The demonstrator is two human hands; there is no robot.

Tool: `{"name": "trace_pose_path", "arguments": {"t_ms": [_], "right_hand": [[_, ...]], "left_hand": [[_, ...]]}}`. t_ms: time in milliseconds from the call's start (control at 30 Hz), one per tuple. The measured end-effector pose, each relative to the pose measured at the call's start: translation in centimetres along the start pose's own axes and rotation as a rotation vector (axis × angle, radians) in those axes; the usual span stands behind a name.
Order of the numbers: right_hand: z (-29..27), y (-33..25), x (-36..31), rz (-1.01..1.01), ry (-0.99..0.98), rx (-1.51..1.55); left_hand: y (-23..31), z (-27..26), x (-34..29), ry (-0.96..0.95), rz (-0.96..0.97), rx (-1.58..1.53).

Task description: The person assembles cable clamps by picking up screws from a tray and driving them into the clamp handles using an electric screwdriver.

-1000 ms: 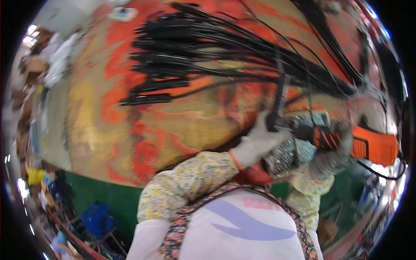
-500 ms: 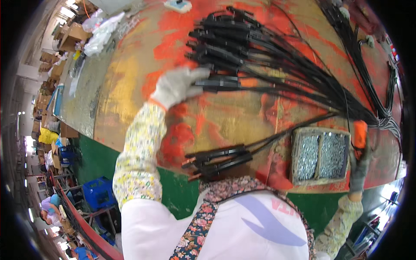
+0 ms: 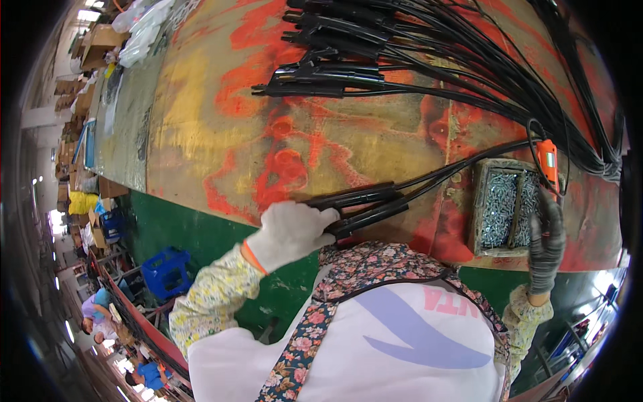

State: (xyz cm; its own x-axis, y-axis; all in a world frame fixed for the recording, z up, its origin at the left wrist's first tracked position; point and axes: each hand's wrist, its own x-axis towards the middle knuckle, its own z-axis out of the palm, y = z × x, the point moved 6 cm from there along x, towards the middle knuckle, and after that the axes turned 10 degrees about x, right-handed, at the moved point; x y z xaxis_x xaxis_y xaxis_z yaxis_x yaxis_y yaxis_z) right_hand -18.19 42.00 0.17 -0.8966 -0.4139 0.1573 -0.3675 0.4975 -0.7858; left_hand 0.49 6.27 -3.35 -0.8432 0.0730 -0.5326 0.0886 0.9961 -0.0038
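— Workbench (image 3: pixel 201 134) status, left hand (image 3: pixel 289 231)?
— Gloved fingers curled around black cable connectors (image 3: pixel 365 204) at the bench's near edge.
— Right hand (image 3: pixel 546 244)?
— Fingers wrapped around an orange tool (image 3: pixel 548 161); just beside them, a metal tray (image 3: pixel 479 208) of screws (image 3: pixel 499 211).
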Motion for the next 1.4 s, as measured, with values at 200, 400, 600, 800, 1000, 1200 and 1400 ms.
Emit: {"name": "trace_pose_path", "arguments": {"t_ms": [200,400,600,800,1000,1200,1400], "right_hand": [[11.1,-8.5,1.9,-0.072,-0.422,0.215],[20.6,-6.8,1.5,0.417,-0.73,1.14],[16.3,-11.5,12.8,-0.07,0.028,1.552],[14.9,-11.4,14.6,0.267,-0.306,1.738],[12.1,-10.7,15.5,0.269,0.143,1.445],[10.8,-9.1,16.9,0.305,0.133,1.448],[11.7,-6.8,18.1,0.309,0.169,1.559]], "left_hand": [[-2.1,-1.7,-1.1,0.281,0.066,-0.329],[-3.2,-8.9,-1.8,0.518,-0.208,-0.806],[2.3,-8.5,3.2,0.528,-0.123,-1.697],[5.1,-11.4,5.6,0.952,0.016,-1.197],[5.0,-14.6,8.8,0.851,-0.028,-1.194],[6.5,-16.1,9.1,1.118,0.132,-1.089],[6.5,-16.3,9.8,1.141,0.156,-0.991]]}}
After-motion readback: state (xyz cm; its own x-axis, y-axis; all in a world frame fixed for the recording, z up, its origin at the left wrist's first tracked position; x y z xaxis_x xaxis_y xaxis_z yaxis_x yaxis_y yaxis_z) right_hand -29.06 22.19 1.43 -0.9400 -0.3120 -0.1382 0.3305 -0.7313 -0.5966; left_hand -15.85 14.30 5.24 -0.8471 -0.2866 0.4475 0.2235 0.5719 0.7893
